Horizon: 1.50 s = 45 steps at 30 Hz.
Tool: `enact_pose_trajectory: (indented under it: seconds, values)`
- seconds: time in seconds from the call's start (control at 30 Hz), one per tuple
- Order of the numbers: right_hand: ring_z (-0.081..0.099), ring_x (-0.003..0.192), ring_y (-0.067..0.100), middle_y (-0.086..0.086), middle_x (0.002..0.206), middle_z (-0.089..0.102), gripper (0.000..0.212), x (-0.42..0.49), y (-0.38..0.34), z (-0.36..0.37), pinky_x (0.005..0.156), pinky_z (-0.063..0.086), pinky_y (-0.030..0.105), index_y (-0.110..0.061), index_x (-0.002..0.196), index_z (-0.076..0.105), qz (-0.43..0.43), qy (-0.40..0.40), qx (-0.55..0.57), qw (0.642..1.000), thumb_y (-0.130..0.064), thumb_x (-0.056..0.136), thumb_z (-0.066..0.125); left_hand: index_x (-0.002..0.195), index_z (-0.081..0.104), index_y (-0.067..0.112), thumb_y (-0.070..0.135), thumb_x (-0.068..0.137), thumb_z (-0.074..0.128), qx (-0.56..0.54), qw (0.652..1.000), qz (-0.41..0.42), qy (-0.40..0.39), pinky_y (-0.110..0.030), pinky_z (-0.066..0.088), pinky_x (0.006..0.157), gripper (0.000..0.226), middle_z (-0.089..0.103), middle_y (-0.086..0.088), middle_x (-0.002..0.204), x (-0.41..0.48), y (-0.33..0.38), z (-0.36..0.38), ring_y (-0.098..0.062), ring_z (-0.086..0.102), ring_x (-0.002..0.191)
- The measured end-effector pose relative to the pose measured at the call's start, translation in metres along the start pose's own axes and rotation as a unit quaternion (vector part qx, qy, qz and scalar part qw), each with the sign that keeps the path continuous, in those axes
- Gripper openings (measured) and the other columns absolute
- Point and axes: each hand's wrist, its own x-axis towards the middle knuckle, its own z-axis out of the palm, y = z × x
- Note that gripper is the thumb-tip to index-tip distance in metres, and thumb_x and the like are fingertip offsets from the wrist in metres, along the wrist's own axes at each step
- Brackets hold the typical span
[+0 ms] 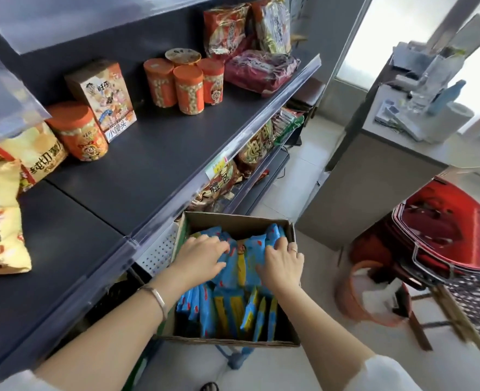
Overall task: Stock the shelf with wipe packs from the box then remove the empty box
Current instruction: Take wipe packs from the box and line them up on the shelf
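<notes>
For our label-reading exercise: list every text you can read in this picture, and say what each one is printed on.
"小馒头": on the upright snack box.
"大礼包", likely: on the snack bag under the price tag.
"纯切", partly: on the yellow chip bag.
Too blurred to read: wipe packs, orange canisters, price tag.

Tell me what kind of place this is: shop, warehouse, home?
Most likely a small convenience shop. A dark retail shelf carries a price tag on its front rail and holds snack canisters. Red shopping baskets are stacked nearby. An open cardboard box holds blue wipe packs.
</notes>
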Motion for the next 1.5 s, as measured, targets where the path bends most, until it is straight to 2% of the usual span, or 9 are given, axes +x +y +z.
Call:
enact_pose_trajectory:
  seconds: [0.27, 0.4, 0.47, 0.53, 0.63, 0.8, 0.93, 1.2, 1.5]
  values:
    - [0.037, 0.113, 0.028, 0.005, 0.128, 0.037, 0.029, 0.022, -0.018, 0.024, 0.087, 0.030, 0.038, -0.020, 0.118, 0.055, 0.031, 0.045, -0.005, 0.998, -0.016, 0.090, 0.049, 0.127, 0.049, 0.026, 0.036, 0.094, 0.047, -0.009, 0.999, 0.001, -0.053, -0.037, 0.037, 0.099, 0.034, 0.051, 0.004, 0.126, 0.004, -0.012, 0.021, -0.019, 0.045, 0.119]
    - [0.014, 0.130, 0.027, 0.003, 0.146, 0.022, 0.037, 0.017, -0.018, 0.030, 0.098, 0.014, 0.044, -0.020, 0.121, 0.053, 0.015, 0.039, 0.013, 0.999, -0.007, 0.087, 0.050, 0.128, 0.048, 0.027, 0.034, 0.094, 0.048, -0.021, 0.999, -0.005, -0.044, -0.036, 0.036, 0.101, 0.034, 0.049, 0.005, 0.129, 0.005, -0.016, 0.022, -0.018, 0.043, 0.121]
    - [0.015, 0.140, 0.028, 0.002, 0.146, 0.032, 0.033, 0.012, -0.020, 0.032, 0.104, -0.001, 0.050, -0.023, 0.109, 0.060, -0.002, 0.064, 0.019, 0.998, -0.009, 0.079, 0.063, 0.132, 0.044, 0.027, 0.033, 0.093, 0.050, -0.043, 0.999, -0.009, -0.028, -0.035, 0.035, 0.103, 0.039, 0.046, 0.006, 0.133, 0.010, -0.015, 0.023, -0.017, 0.040, 0.125]
    - [0.039, 0.135, 0.027, 0.000, 0.114, 0.063, 0.028, 0.006, -0.020, 0.035, 0.108, -0.008, 0.056, -0.025, 0.085, 0.064, -0.026, 0.087, 0.019, 0.996, -0.013, 0.063, 0.078, 0.138, 0.037, 0.028, 0.031, 0.092, 0.054, -0.074, 0.997, -0.017, -0.009, -0.036, 0.034, 0.106, 0.049, 0.041, 0.006, 0.139, 0.015, -0.011, 0.025, -0.016, 0.036, 0.130]
    - [0.063, 0.111, 0.019, -0.007, 0.064, 0.066, 0.033, -0.003, -0.016, 0.036, 0.107, 0.009, 0.059, -0.025, 0.075, 0.059, -0.097, 0.124, 0.046, 0.986, -0.010, 0.054, 0.079, 0.144, 0.027, 0.028, 0.024, 0.090, 0.058, -0.105, 0.994, -0.029, -0.007, -0.036, 0.032, 0.109, 0.063, 0.033, 0.006, 0.146, 0.023, -0.001, 0.028, -0.016, 0.029, 0.136]
    - [0.068, 0.077, 0.020, -0.006, 0.076, 0.069, 0.027, -0.010, -0.006, 0.029, 0.077, 0.050, 0.037, -0.020, 0.091, 0.060, -0.217, 0.085, 0.163, 0.959, -0.012, 0.067, 0.071, 0.121, 0.048, 0.029, 0.016, 0.087, 0.055, -0.098, 0.992, -0.048, -0.062, -0.037, 0.043, 0.089, 0.037, 0.052, 0.003, 0.125, 0.031, 0.014, 0.032, -0.021, 0.051, 0.115]
    - [0.059, 0.096, 0.024, 0.001, 0.100, 0.065, 0.017, -0.010, 0.004, 0.013, 0.073, 0.043, 0.037, -0.013, 0.104, 0.060, -0.188, 0.040, 0.207, 0.959, -0.022, 0.094, 0.049, 0.101, 0.053, 0.024, 0.019, 0.087, 0.056, -0.083, 0.992, -0.079, -0.052, -0.034, 0.044, 0.070, 0.015, 0.062, 0.001, 0.105, 0.029, 0.020, 0.032, -0.025, 0.059, 0.097]
    - [0.055, 0.101, 0.027, 0.009, 0.112, 0.055, 0.023, 0.005, 0.005, 0.006, 0.061, 0.039, 0.032, -0.008, 0.115, 0.046, -0.049, 0.024, 0.071, 0.996, -0.005, 0.092, 0.045, 0.085, 0.044, 0.019, 0.021, 0.087, 0.058, -0.069, 0.988, -0.136, -0.011, -0.032, 0.040, 0.060, 0.014, 0.053, 0.001, 0.089, 0.014, 0.002, 0.031, -0.026, 0.058, 0.084]
    - [0.060, 0.081, 0.024, 0.007, 0.107, 0.055, 0.074, 0.006, -0.007, 0.021, 0.054, 0.038, 0.031, -0.016, 0.151, 0.005, -0.028, -0.027, 0.041, 0.998, 0.002, 0.090, 0.044, 0.093, 0.050, 0.023, 0.030, 0.089, 0.055, -0.041, 0.980, -0.185, 0.058, -0.029, 0.040, 0.065, 0.010, 0.060, 0.002, 0.094, -0.008, -0.016, 0.023, -0.025, 0.060, 0.087]
